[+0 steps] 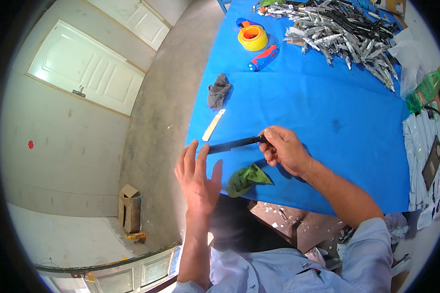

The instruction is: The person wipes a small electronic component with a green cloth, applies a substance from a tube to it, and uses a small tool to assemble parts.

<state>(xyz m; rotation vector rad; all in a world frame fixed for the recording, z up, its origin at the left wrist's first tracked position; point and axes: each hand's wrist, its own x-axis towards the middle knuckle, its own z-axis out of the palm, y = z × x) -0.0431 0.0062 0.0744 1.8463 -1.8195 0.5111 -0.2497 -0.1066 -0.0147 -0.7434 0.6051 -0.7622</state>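
A black strip, apparently mid-handling, extends from the pinching right grip toward the left grip, its fingers spread; whether the heap beyond both is finished or waiting is unclear.

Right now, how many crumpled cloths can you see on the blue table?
2 for sure: a grey cloth beyond the pale strip, a green cloth right of the left hand. Something green at the picture's top edge is cut off; it might be another.
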